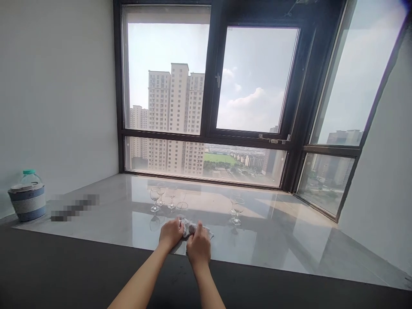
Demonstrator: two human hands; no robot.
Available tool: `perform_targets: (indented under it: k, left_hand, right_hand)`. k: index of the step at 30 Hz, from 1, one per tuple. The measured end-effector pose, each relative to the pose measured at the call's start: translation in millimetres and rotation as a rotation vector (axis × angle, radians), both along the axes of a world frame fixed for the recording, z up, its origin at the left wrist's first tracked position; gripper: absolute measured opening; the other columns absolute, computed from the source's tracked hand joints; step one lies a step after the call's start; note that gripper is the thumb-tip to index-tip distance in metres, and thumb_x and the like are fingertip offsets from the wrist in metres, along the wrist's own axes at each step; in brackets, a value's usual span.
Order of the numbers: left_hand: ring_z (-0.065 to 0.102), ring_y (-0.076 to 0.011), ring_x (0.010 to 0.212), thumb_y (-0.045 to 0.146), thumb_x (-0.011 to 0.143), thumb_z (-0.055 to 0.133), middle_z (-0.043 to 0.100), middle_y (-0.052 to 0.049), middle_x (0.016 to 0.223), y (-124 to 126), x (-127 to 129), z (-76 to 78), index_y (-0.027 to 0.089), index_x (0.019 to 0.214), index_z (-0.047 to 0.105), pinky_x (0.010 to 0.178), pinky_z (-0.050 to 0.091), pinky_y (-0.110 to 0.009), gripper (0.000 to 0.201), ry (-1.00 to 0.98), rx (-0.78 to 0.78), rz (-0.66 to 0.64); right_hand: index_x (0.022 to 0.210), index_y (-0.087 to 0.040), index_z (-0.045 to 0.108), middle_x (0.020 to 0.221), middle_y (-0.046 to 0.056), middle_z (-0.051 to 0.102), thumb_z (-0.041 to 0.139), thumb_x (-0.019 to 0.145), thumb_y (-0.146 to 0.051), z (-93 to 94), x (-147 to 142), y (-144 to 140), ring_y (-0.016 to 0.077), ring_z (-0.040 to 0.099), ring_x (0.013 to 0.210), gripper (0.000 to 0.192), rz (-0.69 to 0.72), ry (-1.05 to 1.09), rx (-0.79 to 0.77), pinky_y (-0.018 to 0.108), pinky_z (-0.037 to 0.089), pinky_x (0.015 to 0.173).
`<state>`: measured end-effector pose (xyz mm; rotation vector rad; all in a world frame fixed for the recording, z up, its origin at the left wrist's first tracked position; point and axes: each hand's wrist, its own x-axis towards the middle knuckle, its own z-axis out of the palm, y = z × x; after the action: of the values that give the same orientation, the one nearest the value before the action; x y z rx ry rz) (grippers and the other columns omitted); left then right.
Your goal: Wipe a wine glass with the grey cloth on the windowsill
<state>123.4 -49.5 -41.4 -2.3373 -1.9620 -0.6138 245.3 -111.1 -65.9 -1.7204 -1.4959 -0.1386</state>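
The left hand (171,234) and the right hand (198,247) are curling close together, both pinching a bunched white cloth (189,228) near the front edge of the shiny windowsill (106,221). Three clear wine glasses (155,196) are standing behind it, to the left, and two other wine glasses (238,206) are standing to the right.

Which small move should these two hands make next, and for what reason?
I would probably make one short, gentle rubbing turn with the white cloth, since the left hand and right hand both grip it. A clear ring, perhaps a glass's foot or rim, shows just beyond it, and stemmed glasses stand nearby on the glossy ledge, so a small motion seems safer.
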Motion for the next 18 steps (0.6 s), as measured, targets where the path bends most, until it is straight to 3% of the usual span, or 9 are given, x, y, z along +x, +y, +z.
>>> perform_targets:
  k: [7, 18]
  left_hand:
    - [0.066, -0.024, 0.09, 0.036, 0.091, 0.039, 0.071, -0.012, 0.094, 1.9, -0.5, -2.1, 0.017, 0.112, 0.062, 0.075, 0.044, -0.031, 0.037, -0.006, 0.014, 0.001]
    - [0.066, -0.0237, 0.091, 0.037, 0.091, 0.039, 0.071, -0.013, 0.096, -6.5, 1.7, 7.3, 0.016, 0.108, 0.063, 0.076, 0.043, -0.03, 0.036, -0.006, -0.029, 0.022]
  right_hand:
    - [0.131, -0.012, 0.045, 0.101, 0.013, 0.061, 0.042, 0.082, -0.01, -1.4, 0.0, 0.2, 0.027, 0.055, 0.098, 0.049, -0.002, -0.02, 0.001, 0.035, 0.041, 0.082]
    - [0.132, -0.012, 0.044, 0.102, 0.014, 0.061, 0.042, 0.083, -0.012, -3.5, 0.8, 0.4, 0.0267, 0.055, 0.098, 0.049, 0.002, -0.028, 0.0, 0.034, 0.042, 0.081]
